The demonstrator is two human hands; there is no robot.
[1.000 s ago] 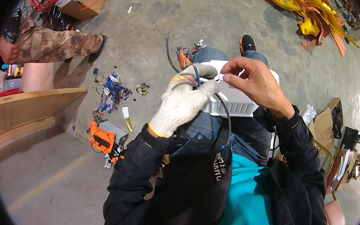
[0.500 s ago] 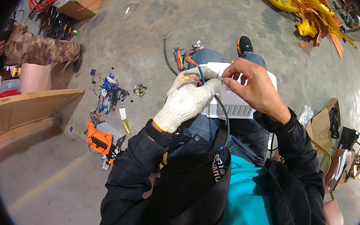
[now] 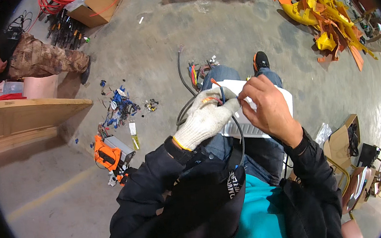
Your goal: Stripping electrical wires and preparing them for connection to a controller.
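Observation:
My left hand (image 3: 207,122), in a white knit glove, is closed around a black cable (image 3: 239,132) with coloured wires (image 3: 220,98) showing among its fingers. My bare right hand (image 3: 270,109) is pinched just beside it, at what looks like a thin wire end, mostly hidden by the fingertips. Both hands are over a white plastic piece (image 3: 284,103) with a ribbed edge, which lies across my lap. Beyond my knees, more cable and a bundle of coloured wires (image 3: 193,75) lie on the floor.
At left are a wooden bench (image 3: 34,111), another person's camouflage-clad leg (image 3: 44,57), scattered blue wire pieces (image 3: 120,105) and an orange-and-black device (image 3: 107,154). A cardboard box (image 3: 90,9) is at top left, yellow-orange plastic pieces (image 3: 308,4) top right, more cardboard (image 3: 339,137) at right.
The view has shifted slightly, so the scene sits lower. My right fingers have curled further beside my gloved hand. The other person's foot has moved left.

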